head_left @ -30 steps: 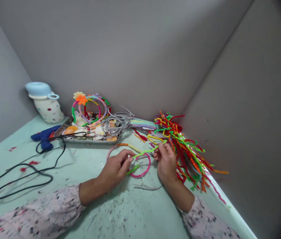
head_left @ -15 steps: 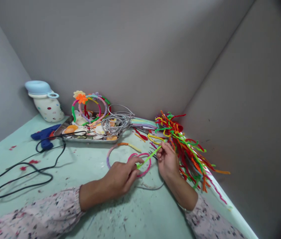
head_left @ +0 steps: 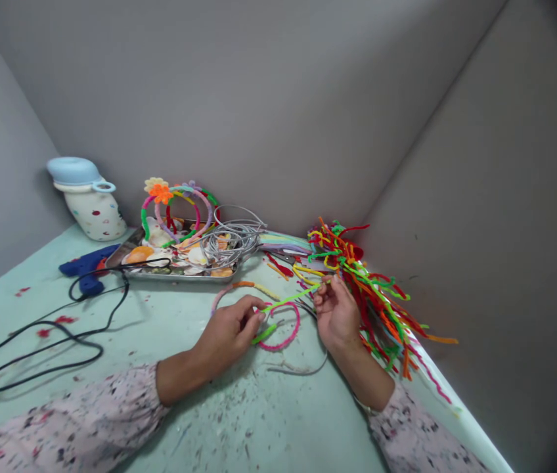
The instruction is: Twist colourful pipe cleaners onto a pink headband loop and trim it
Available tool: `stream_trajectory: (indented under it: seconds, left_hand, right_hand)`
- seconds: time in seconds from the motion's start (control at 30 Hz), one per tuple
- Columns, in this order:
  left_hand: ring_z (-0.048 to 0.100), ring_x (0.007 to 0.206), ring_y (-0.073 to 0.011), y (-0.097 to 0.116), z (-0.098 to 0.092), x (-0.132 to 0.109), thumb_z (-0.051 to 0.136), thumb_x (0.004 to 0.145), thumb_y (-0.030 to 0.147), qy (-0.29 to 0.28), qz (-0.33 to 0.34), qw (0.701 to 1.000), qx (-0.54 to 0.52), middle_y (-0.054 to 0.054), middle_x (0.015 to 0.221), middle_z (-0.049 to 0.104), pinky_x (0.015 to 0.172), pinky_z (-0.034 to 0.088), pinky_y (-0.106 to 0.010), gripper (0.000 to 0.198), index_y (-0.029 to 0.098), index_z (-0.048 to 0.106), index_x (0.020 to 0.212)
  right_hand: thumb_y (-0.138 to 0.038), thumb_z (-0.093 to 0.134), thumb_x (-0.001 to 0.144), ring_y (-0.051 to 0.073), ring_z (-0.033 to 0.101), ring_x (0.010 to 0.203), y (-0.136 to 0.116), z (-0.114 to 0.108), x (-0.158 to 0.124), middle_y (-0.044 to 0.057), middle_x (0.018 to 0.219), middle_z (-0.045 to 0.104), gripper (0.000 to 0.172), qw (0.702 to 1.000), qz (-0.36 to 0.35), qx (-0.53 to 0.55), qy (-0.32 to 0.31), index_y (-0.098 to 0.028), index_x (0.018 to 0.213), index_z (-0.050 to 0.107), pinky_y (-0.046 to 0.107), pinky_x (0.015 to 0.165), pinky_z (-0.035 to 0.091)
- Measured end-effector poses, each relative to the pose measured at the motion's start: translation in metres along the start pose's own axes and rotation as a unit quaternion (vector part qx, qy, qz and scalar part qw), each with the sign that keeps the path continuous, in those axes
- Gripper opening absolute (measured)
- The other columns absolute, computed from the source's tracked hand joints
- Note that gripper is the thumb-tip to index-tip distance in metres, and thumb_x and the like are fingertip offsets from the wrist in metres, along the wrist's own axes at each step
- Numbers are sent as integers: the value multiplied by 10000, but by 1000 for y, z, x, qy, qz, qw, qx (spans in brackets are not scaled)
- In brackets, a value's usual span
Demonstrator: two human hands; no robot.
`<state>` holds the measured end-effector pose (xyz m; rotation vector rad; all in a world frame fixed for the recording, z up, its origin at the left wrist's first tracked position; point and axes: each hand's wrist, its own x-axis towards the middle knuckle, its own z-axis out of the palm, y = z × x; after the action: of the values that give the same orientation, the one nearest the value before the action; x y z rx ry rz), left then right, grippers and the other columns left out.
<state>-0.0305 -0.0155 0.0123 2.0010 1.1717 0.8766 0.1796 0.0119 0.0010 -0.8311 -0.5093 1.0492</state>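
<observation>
A bright green pipe cleaner (head_left: 294,297) stretches between my two hands. My left hand (head_left: 229,332) pinches its lower left part, where a thicker green wrapped piece (head_left: 265,334) shows below the fingers. At the other end, the fingers of my right hand (head_left: 337,312) are closed on the strand. Under the strand lies a pink fuzzy ring (head_left: 294,332), partly covered; whether the green piece joins it I cannot tell. Behind my left hand curves a multicoloured wrapped hoop (head_left: 244,284), half hidden. A bare grey wire (head_left: 303,373) lies in front of the ring.
To the right sprawls a heap of pipe cleaners (head_left: 381,309). A metal tray (head_left: 180,277) at the back holds scraps, a silver wire coil (head_left: 234,243) and finished hoops (head_left: 204,203). On the left are a blue glue gun (head_left: 89,268), its black cord (head_left: 81,338) and a bottle (head_left: 94,213).
My left hand has shifted left and slightly down, uncovering more of the pink ring and the green wrapped piece. My right hand has moved slightly right, with the green strand now at a flatter slant.
</observation>
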Motion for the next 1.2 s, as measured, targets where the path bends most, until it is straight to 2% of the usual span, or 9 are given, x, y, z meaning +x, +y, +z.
stream_trajectory:
  seconds: [0.13, 0.27, 0.43, 0.6, 0.67, 0.83, 1.0, 1.1, 1.2]
  left_hand:
    - [460, 532, -118, -1, 0, -1, 428, 916, 311, 8, 3, 1000, 5, 47, 577, 519, 564, 328, -234, 230, 184, 595, 1012]
    - [422, 523, -115, -2, 0, -5, 420, 919, 291, -4, 26, 1000, -1, 59, 567, 452, 543, 300, -229, 244, 183, 562, 1086]
    - [362, 475, -102, 4, 2, -13, 421, 906, 223, -62, 116, 991, -12, 74, 542, 386, 520, 243, -235, 239, 184, 517, 1122]
    - [363, 455, -112, 15, 3, -21, 392, 905, 184, -128, 161, 978, 14, 70, 526, 389, 518, 238, -254, 256, 183, 498, 1138]
    - [359, 461, -112, 17, 4, -24, 398, 905, 185, -136, 168, 976, 18, 69, 530, 388, 528, 244, -257, 258, 183, 504, 1140]
    - [365, 508, -110, 13, 8, -24, 393, 948, 275, -91, 92, 988, -89, 68, 567, 366, 535, 266, -244, 242, 179, 475, 1154]
    - [428, 564, -100, 7, 11, -16, 436, 945, 374, -29, -9, 972, -232, 69, 606, 366, 564, 343, -220, 293, 173, 459, 1157]
    - [403, 564, -93, 7, 11, -12, 470, 933, 377, -14, -28, 962, -271, 71, 605, 361, 548, 333, -210, 291, 174, 468, 1141]
    - [403, 556, -88, 7, 10, -10, 486, 925, 379, -24, -42, 954, -295, 68, 598, 412, 527, 318, -200, 294, 174, 461, 1135]
  right_hand:
    - [-319, 720, 692, 68, 491, 498, -1, 0, 0, -54, 599, 544, 183, 1000, -4, -8, -5, -185, 762, 617, 178, 427, 373]
    - [-292, 692, 693, 63, 468, 470, -4, 1, 0, -54, 568, 531, 140, 1000, -4, -21, -3, -180, 736, 620, 170, 403, 339]
    - [-277, 647, 691, 63, 427, 429, -4, -1, 3, -54, 541, 517, 106, 999, 1, -48, 8, -180, 699, 607, 179, 362, 267]
    - [-265, 630, 687, 51, 402, 419, -4, -1, 3, -50, 541, 520, 98, 998, 0, -66, 1, -171, 669, 608, 172, 350, 231]
    - [-266, 639, 691, 48, 400, 421, -4, 0, 2, -51, 540, 521, 102, 998, 2, -66, 3, -171, 666, 611, 168, 352, 240]
    - [-362, 698, 709, 74, 465, 467, -2, 3, 0, -44, 583, 557, 187, 999, 13, -37, -38, -192, 771, 654, 182, 396, 339]
    - [-481, 674, 755, 79, 484, 487, 0, 6, -13, -15, 698, 606, 380, 983, 79, -69, -151, -190, 999, 672, 182, 388, 342]
    - [-463, 683, 760, 89, 497, 482, 1, 5, -22, -6, 681, 617, 383, 961, 105, -118, -229, -189, 1028, 673, 190, 405, 362]
    - [-402, 702, 766, 100, 524, 506, 5, 3, -26, -9, 640, 621, 308, 947, 92, -162, -263, -183, 983, 687, 197, 446, 398]
